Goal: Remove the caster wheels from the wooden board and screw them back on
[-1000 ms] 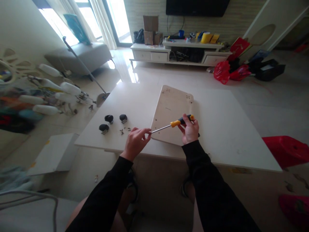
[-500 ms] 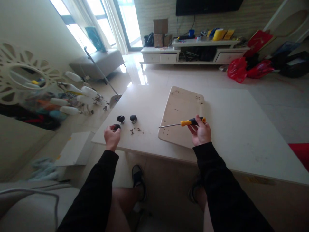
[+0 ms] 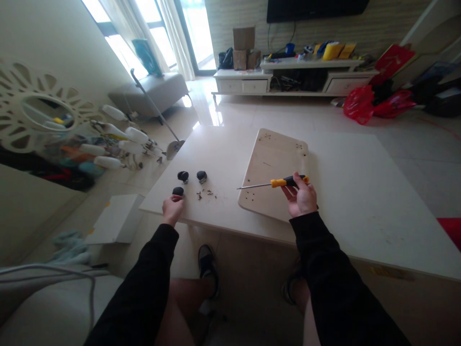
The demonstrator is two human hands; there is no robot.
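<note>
My left hand (image 3: 173, 210) is closed at the near left edge of the table, its fingertips at the base of a black caster wheel (image 3: 177, 191). Behind that stand two more black casters, one on the left (image 3: 183, 176) and one on the right (image 3: 201, 176). Several small screws (image 3: 204, 193) lie scattered to their right. In my right hand (image 3: 302, 196) is a yellow-and-black screwdriver (image 3: 279, 182), its shaft pointing left. It is held above a beige board (image 3: 275, 158) with rounded corners and screw holes near its corners.
The white table (image 3: 353, 192) spans the view in front of my legs. A white box (image 3: 113, 218) is on the floor at left. Beyond the table are a low white cabinet (image 3: 243, 86), red plastic bags (image 3: 359, 105) and a grey bench (image 3: 149, 93).
My left hand has shifted slightly towards me and right relative to the caster, which now shows more fully above the fingers. The right hand keeps the screwdriver in nearly the same place.
</note>
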